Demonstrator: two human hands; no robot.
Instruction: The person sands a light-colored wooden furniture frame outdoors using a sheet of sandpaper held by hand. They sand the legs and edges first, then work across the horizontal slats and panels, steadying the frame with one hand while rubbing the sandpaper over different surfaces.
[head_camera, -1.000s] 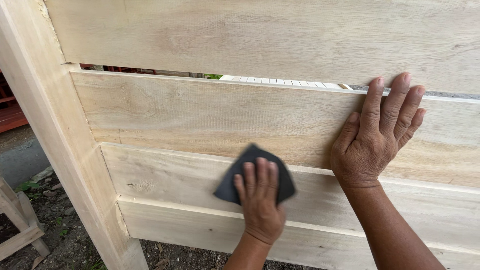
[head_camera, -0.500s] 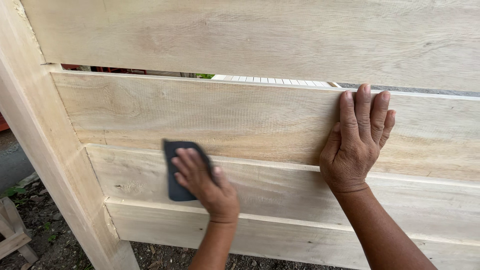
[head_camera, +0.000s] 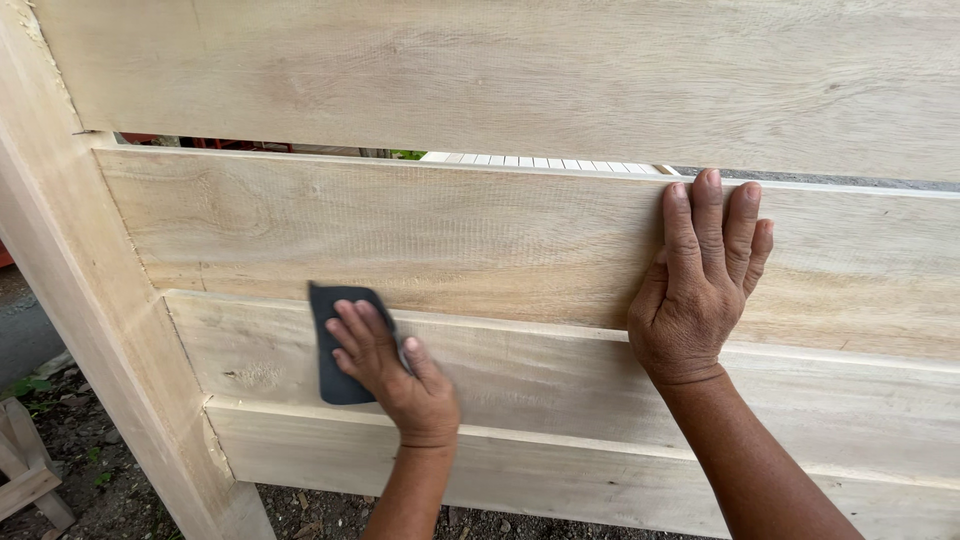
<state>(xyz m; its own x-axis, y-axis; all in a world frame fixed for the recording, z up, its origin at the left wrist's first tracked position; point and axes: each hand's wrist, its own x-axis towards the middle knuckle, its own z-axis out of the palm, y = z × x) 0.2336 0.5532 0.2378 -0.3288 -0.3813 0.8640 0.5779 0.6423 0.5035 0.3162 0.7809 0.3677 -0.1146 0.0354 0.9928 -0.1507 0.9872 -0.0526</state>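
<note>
Left hand (head_camera: 395, 375): pressed flat on a dark sanding sheet (head_camera: 338, 343), fingers together and pointing up and left, palm open against it, not curled round anything
Sanding sheet: lies under the left fingers on the third board (head_camera: 560, 385), near its left end; upper and left parts stick out past the fingertips, the rest hidden beneath the hand
Right hand (head_camera: 700, 290): spread flat with fingers close together, fingertips near the top edge of the second board (head_camera: 400, 235), heel of the palm down at the seam with the third board; holding nothing, well apart from the sheet
Boards: pale bare wood, stacked one above another, each overlapping the next; a lower board (head_camera: 560, 475) runs below the left wrist
Post (head_camera: 90, 330): slanted pale timber at the left, meeting the board ends
Gap (head_camera: 400, 153): narrow slot between the top board (head_camera: 500, 70) and the second, red, green and white bits showing through
Ground (head_camera: 60, 450): dark soil and scraps at lower left, with a small wooden frame (head_camera: 25, 480) at the edge
</note>
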